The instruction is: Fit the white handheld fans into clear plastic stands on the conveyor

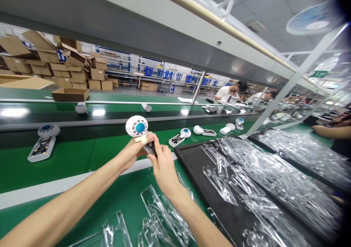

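A white handheld device with a round, vented head and a blue centre (pixel 137 126) is held up over the green work surface (pixel 74 192). My left hand (pixel 134 151) is closed around its neck, and a pale covering shows on one finger. My right hand (pixel 161 163) grips the body from the right, where a dark circuit board is exposed. Below my wrists lie several clear plastic frames (pixel 161 210). Just beyond my right hand rests a similar device (pixel 177 139) with its board uncovered.
Black trays (pixel 192 159) heaped with clear plastic parts (pixel 263 166) fill the right side. More white devices, one at left (pixel 44 144), lie along the green line. A slanted post (pixel 276 93) and a grey overhead beam (pixel 137 24) cross the view. Co-workers sit farther back.
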Demonstrator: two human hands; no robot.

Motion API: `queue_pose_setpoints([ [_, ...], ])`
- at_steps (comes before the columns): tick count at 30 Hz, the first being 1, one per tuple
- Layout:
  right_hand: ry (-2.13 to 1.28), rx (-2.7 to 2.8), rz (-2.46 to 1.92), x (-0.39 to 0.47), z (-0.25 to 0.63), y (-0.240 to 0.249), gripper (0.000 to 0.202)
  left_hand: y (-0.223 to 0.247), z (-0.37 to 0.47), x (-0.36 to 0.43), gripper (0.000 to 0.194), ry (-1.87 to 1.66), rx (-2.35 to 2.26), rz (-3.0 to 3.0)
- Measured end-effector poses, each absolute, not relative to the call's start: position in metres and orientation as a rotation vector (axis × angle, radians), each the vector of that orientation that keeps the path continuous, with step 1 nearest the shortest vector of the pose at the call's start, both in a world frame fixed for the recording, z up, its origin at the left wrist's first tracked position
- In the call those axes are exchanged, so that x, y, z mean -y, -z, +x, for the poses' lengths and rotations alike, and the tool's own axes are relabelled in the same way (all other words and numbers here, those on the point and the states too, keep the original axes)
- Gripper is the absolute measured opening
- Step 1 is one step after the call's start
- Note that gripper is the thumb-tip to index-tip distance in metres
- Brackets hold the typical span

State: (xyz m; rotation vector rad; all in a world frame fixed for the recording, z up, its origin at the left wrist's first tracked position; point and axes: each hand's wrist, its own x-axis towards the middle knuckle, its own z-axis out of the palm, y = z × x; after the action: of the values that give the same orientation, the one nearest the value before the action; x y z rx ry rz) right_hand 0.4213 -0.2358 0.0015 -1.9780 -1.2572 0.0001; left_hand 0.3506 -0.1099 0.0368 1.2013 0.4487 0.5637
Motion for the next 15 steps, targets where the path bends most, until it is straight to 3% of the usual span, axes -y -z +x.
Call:
queue_pose_setpoints([
  [5, -0.098, 0.892, -1.845, 0.220, 0.435, -0.001, 0.045, -0.034, 0.356, 0.127, 0.059, -0.672, -0.563, 1.223],
  [9, -0.125, 0.596, -1.829, 0.203, 0.461, -0.002, 0.060, -0.037, 0.363, 0.145, 0.055, -0.824, -0.508, 1.272],
  [15, -0.094, 0.667, -1.955, 0.202, 0.480, -0.011, 0.059, -0.034, 0.381, 0.151, 0.048, -0.853, -0.522, 1.234],
])
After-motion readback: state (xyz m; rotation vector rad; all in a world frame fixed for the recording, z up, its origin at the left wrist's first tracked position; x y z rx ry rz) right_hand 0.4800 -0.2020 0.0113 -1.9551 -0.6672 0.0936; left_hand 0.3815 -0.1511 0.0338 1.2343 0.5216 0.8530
